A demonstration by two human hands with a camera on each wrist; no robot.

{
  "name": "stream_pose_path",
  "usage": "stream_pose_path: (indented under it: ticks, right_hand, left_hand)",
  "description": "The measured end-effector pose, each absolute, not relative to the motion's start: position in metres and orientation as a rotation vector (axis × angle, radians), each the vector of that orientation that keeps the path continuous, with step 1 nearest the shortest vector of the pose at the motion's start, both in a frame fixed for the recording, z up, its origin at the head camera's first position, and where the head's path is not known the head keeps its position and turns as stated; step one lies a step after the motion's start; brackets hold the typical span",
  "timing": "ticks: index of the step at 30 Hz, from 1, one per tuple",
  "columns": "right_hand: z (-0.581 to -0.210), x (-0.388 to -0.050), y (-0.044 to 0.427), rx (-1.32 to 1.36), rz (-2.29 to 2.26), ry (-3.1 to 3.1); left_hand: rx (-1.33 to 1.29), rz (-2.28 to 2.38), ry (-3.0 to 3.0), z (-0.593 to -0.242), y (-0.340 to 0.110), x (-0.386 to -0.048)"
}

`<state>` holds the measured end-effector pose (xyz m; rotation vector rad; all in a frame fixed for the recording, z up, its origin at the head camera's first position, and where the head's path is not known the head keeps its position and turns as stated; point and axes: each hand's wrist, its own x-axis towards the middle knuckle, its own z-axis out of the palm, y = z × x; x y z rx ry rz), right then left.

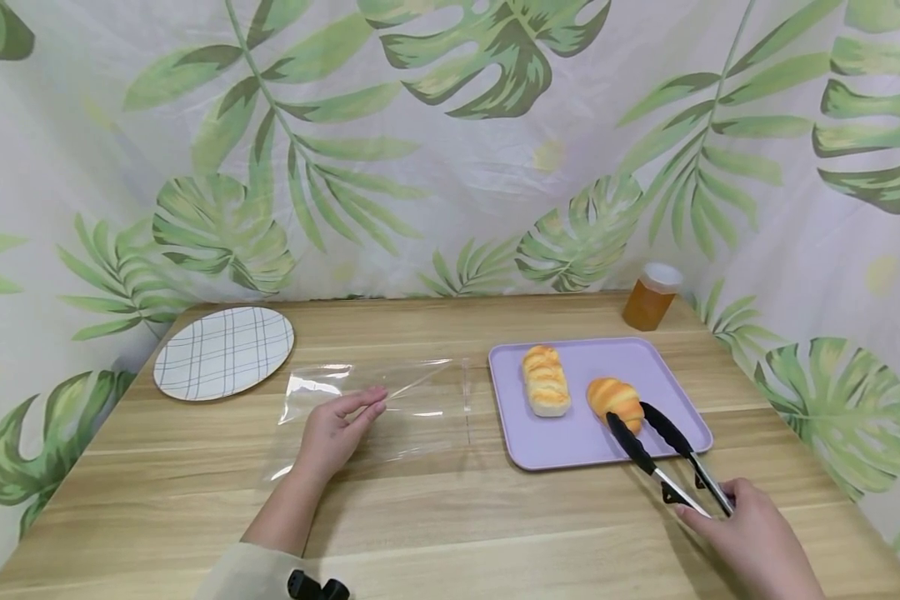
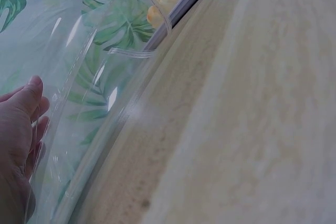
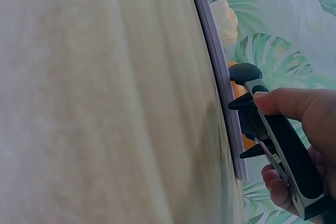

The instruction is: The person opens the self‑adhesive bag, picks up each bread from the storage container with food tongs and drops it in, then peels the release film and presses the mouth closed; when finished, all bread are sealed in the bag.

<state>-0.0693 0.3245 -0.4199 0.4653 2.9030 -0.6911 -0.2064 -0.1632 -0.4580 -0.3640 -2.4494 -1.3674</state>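
Observation:
My left hand [image 1: 339, 433] pinches the upper layer of a clear plastic bag [image 1: 420, 417] between thumb and fingers; in the left wrist view the bag [image 2: 79, 108] is lifted off the wood. My right hand [image 1: 753, 529] grips a pair of black-tipped metal tongs [image 1: 671, 479]. The tong tips stand on either side of a small croissant-like bread [image 1: 613, 400] on a lilac tray [image 1: 510, 442]; whether both tips touch it I cannot tell. To its left on the tray lies an oblong bread roll [image 1: 546, 382]. The right wrist view shows the tongs [image 3: 283, 150] partly covering the bread.
A white plate with a grid pattern [image 1: 225, 354] lies at the back left. At the back right stands a jar of amber contents with a pale lid [image 1: 651, 297]. A leaf-printed cloth [image 1: 450, 167] hangs behind the wooden table [image 1: 450, 533].

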Motion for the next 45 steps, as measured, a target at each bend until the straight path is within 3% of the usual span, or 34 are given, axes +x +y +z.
stream_pose_path:
  ticks: [25, 45]
  right_hand:
    - [-0.395, -0.074, 0.316, 0.33, -0.681, 3.165]
    - [-0.394, -0.128, 0.268, -0.365, -0.705, 3.235]
  left_hand:
    - [-0.392, -1.373, -2.456, -0.457, -0.162, -0.204]
    - [-0.429, -1.369, -2.418, -0.458, -0.163, -0.201]
